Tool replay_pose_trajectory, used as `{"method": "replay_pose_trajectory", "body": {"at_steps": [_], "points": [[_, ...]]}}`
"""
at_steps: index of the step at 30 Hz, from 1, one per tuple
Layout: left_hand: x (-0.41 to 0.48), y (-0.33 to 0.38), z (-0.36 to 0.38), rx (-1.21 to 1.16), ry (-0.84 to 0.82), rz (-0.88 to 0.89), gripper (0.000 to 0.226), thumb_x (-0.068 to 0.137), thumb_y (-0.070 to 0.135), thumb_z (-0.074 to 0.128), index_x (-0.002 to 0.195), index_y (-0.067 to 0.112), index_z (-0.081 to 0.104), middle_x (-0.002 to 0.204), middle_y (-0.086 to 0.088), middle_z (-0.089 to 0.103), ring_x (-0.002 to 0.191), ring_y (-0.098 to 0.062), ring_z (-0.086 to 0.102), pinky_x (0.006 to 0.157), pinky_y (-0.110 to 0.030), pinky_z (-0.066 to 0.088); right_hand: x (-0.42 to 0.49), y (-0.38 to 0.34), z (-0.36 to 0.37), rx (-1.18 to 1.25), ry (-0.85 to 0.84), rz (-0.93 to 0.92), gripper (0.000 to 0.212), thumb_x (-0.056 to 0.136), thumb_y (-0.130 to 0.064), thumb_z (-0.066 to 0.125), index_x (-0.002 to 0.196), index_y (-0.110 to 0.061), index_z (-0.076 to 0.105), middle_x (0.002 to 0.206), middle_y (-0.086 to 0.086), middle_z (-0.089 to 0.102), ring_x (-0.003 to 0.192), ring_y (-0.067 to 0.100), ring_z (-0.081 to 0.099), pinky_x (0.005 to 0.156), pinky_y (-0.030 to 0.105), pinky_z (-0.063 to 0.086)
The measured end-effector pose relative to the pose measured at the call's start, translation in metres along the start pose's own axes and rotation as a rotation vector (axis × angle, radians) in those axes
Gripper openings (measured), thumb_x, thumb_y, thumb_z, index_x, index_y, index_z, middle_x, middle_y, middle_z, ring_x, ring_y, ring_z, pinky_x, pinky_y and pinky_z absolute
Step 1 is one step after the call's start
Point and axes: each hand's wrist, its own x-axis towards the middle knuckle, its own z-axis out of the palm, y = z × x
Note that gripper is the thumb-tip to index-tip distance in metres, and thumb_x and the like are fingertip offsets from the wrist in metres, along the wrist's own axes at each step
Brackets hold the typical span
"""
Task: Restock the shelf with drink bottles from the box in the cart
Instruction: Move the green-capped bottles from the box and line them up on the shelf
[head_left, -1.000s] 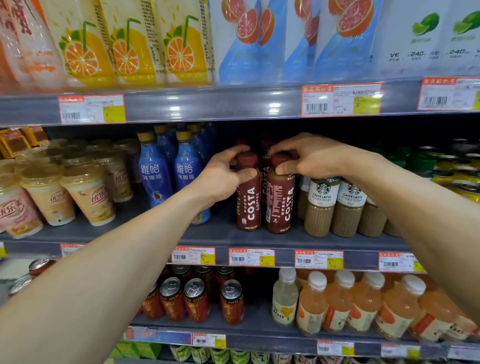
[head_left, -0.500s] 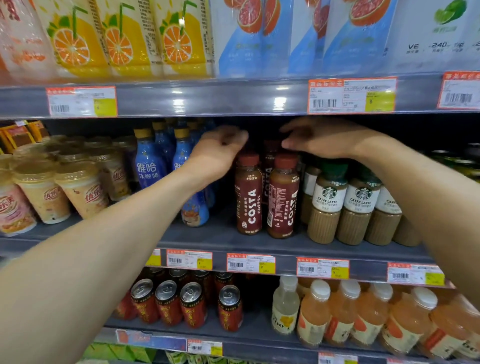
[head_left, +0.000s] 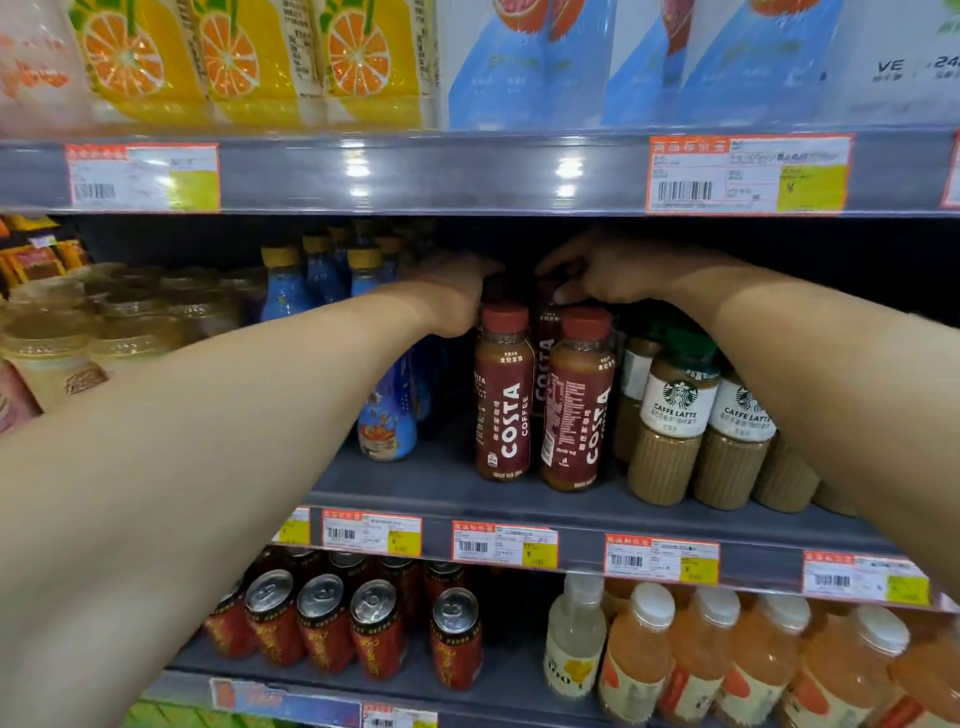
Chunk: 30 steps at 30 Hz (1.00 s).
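Note:
Two brown Costa coffee bottles with red caps stand at the front of the middle shelf (head_left: 447, 488), the left one (head_left: 503, 400) and the right one (head_left: 577, 415). More Costa bottles (head_left: 545, 358) stand in the dark behind them. My left hand (head_left: 453, 297) reaches over and past the left front bottle's cap; its fingertips are lost in shadow. My right hand (head_left: 602, 274) reaches in above the right front bottle, its thumb and fingers curled round the cap of a rear Costa bottle. Neither the box nor the cart is in view.
Blue bottles (head_left: 387, 415) stand left of the Costa row, Starbucks latte bottles (head_left: 675, 415) right of it. Milk-tea cups (head_left: 57, 348) fill the far left. The upper shelf's edge (head_left: 467, 171) hangs low over my hands. Red cans (head_left: 322, 623) and orange drinks (head_left: 639, 660) sit below.
Both hands let go of the front bottles' caps, rose, and moved deeper into the shelf toward the rear bottles. The view has come closer and tilted up.

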Motion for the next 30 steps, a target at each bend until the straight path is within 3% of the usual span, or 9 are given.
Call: {"method": "replay_pose_trajectory", "body": {"at_steps": [5, 11, 17, 30], "points": [[0.007, -0.006, 0.003, -0.054, 0.05, -0.013, 0.033, 0.099, 0.033, 0.055, 0.132, 0.032, 0.057, 0.134, -0.002, 0.061, 0.118, -0.027, 0.058, 0.096, -0.036, 0.048, 0.005, 0.001, 0.003, 0.0, 0.05, -0.014, 0.039, 0.086, -0.022, 0.074, 0.123, -0.027, 0.063, 0.121, 0.0, 0.061, 0.107, 0.018, 0.057, 0.086, 0.029, 0.045], [0.018, -0.003, 0.002, -0.142, 0.097, -0.025, 0.029, 0.094, 0.029, 0.064, 0.122, 0.022, 0.06, 0.126, -0.005, 0.062, 0.11, -0.024, 0.058, 0.079, -0.027, 0.038, 0.002, 0.002, -0.001, -0.011, -0.008, -0.029, 0.03, 0.085, -0.027, 0.075, 0.109, -0.037, 0.061, 0.109, -0.003, 0.065, 0.102, 0.022, 0.061, 0.094, 0.044, 0.05], [0.019, -0.005, 0.007, -0.297, 0.149, -0.049, 0.029, 0.09, 0.024, 0.069, 0.118, 0.019, 0.06, 0.122, -0.004, 0.061, 0.103, -0.018, 0.053, 0.08, -0.024, 0.036, -0.011, 0.01, -0.005, 0.032, -0.035, -0.084, 0.029, 0.088, -0.022, 0.071, 0.092, -0.048, 0.059, 0.105, 0.003, 0.067, 0.099, 0.025, 0.063, 0.093, 0.047, 0.051], [0.009, -0.006, 0.005, -0.41, 0.126, -0.003, 0.036, 0.09, 0.027, 0.071, 0.124, 0.017, 0.06, 0.123, -0.001, 0.061, 0.108, -0.014, 0.055, 0.088, -0.023, 0.04, -0.02, 0.007, -0.006, 0.102, -0.026, -0.077, 0.027, 0.088, -0.021, 0.072, 0.097, -0.043, 0.062, 0.107, 0.003, 0.068, 0.101, 0.022, 0.064, 0.093, 0.045, 0.052]]}}
